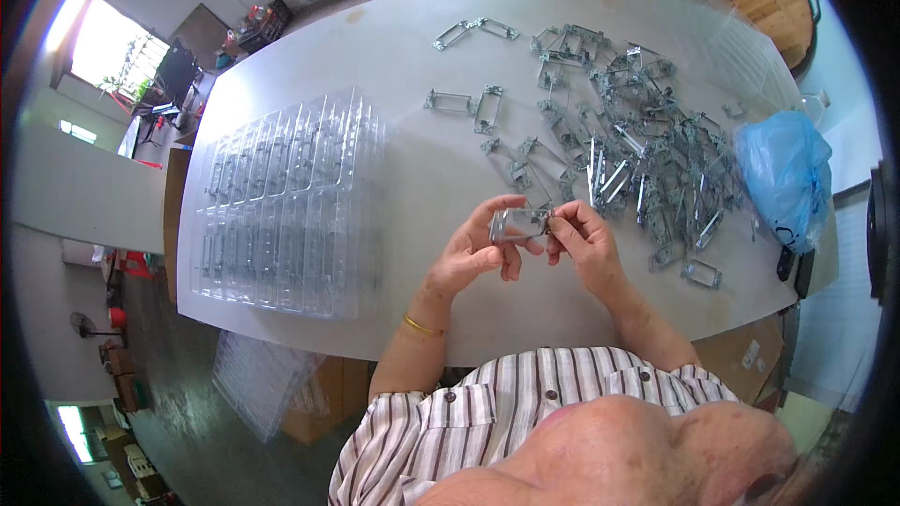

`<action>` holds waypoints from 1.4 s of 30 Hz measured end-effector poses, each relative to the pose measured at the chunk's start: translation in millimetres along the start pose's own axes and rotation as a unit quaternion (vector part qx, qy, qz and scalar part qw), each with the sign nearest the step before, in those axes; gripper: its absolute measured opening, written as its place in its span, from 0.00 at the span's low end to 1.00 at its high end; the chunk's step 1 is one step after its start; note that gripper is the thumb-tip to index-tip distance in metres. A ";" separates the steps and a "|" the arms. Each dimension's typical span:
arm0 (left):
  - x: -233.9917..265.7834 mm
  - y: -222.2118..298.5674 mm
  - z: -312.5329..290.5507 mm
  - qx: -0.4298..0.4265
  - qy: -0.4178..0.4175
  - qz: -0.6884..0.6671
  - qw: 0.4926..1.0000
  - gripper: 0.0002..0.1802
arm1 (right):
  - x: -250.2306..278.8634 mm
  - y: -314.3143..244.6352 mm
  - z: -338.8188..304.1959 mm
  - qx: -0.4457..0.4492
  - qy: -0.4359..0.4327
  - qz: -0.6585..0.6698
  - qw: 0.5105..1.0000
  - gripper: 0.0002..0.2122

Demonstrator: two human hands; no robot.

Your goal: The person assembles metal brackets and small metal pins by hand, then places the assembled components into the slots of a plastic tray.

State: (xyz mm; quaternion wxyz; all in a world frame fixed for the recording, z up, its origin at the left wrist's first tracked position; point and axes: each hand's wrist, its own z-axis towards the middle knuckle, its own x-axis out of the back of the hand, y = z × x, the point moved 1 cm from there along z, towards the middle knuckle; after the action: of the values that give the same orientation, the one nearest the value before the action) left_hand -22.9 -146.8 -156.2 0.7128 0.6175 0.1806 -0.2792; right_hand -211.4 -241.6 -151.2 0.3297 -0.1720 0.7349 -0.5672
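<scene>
Between my two hands, above the near part of the table, is a small rectangular metal frame [521, 224]. My left hand [472, 248] grips its left end, thumb below and fingers behind. The fingertips of my right hand [587, 242] pinch its right end, where a small dark fitting shows. Just beyond my hands, a large heap of similar metal frames [647, 112] spreads over the right half of the table. Several more lie loose near the middle, among them a pair of joined frames [475, 30] at the far side.
Left of my hands stand stacked clear plastic trays [281, 201], their slots holding metal parts. A blue plastic bag [787, 178] sits at the table's right edge, near a clear tray [731, 37]. Below the left edge are another clear tray [258, 379] and a cardboard box [328, 398].
</scene>
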 end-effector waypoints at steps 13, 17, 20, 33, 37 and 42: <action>12.6 0.3 1.1 -0.039 0.163 0.169 0.971 0.25 | -7.8 3.3 2.5 -0.047 0.003 -0.031 0.998 0.07; 8.8 0.4 3.5 -0.030 0.162 0.086 0.983 0.21 | -2.3 -14.0 3.3 -0.039 0.008 -0.111 0.993 0.06; 13.8 -3.5 -2.7 0.032 0.130 0.052 0.990 0.24 | -10.2 -28.6 4.8 0.022 0.012 -0.169 0.985 0.05; 11.2 2.5 -0.4 0.057 0.131 0.076 0.987 0.19 | -19.0 -36.3 30.1 0.178 0.009 -0.300 0.937 0.05; 13.1 -0.3 -1.3 0.054 0.130 0.090 0.986 0.19 | -17.2 -37.5 26.3 0.154 0.003 -0.302 0.941 0.05; 15.6 -1.3 -4.8 0.071 0.170 0.137 0.973 0.17 | -15.8 -42.2 20.8 0.111 -0.012 -0.298 0.948 0.08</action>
State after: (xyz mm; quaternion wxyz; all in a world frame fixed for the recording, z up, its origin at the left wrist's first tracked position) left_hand -11.2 -144.9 -167.4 0.6572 0.7241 0.1928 -0.0817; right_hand -190.9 -259.2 -109.5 0.1718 -0.3525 0.5786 -0.7152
